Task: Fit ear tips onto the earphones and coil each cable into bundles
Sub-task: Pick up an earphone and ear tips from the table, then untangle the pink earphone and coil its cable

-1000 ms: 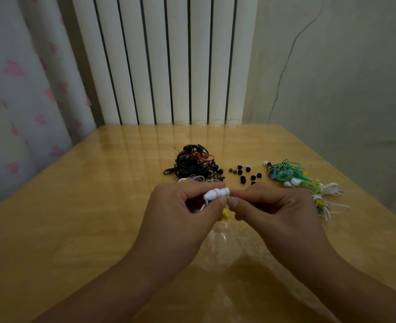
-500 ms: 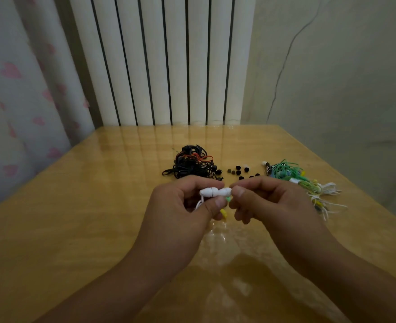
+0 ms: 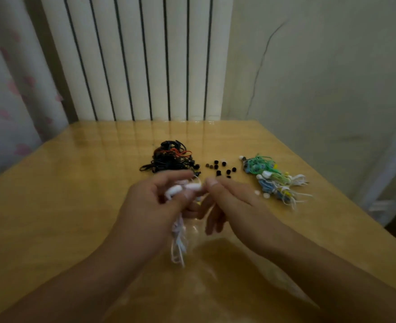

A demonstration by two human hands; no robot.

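White plastic earphones [image 3: 183, 188] sit above the bench [image 3: 52, 217], long axis running left to right, pinched in my left hand [image 3: 150, 206], cable [image 3: 178, 243] dangling below. My right hand [image 3: 229, 201] sits just beside the tip end, thumb forward, fingers loosely curled, apparently holding nothing.

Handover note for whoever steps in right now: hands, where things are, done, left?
Left hand grips the white earphones, their cable dangling below.
Right hand at the bud ends; the view is too blurred to say what it holds.
On the table: black cable pile, loose ear tips, coloured bundles.
Done: coloured bundles look coiled.
Left: coil this white cable; black pile still tangled.
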